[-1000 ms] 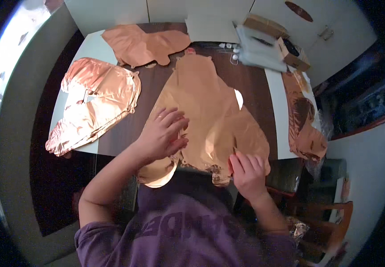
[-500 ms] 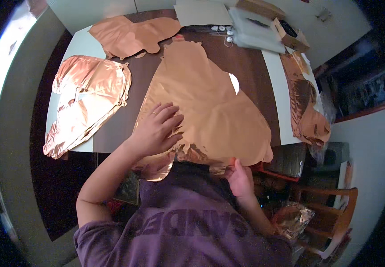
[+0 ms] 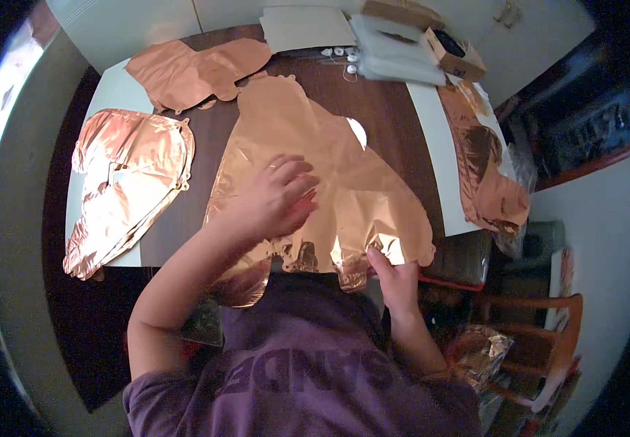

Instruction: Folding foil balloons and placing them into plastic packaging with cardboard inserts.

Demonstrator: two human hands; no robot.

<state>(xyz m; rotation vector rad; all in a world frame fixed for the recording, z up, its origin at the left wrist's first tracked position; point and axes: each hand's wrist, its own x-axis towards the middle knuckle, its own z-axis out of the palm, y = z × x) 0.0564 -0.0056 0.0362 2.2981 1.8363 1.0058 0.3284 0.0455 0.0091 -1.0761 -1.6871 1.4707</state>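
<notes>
A large flat copper-coloured foil balloon [image 3: 329, 164] lies spread in front of me on the dark table, its near edge hanging in crumpled flaps over the table's front. My right hand [image 3: 395, 280] pinches that near edge at the right, thumb on top, and bright creases fan out from the grip. Over the middle of the foil is my left hand [image 3: 286, 195], palm down, slightly blurred, with its fingers bent and apart. Nothing shows in it. Whether its fingertips touch the foil I cannot tell.
A shiny pile of folded copper foil balloons [image 3: 129, 182] lies at the left. Another foil balloon [image 3: 191, 73] is at the far left, and a folded one [image 3: 486, 160] at the right edge. Cables [image 3: 344, 58], a clear plastic bag [image 3: 395, 51] and a small box [image 3: 457, 57] sit at the back. A wooden chair [image 3: 533, 309] stands right.
My left hand has moved rightward over the foil. The right thumb now presses on the near edge, and fresh wrinkles have appeared there. The whole view has shifted slightly.
</notes>
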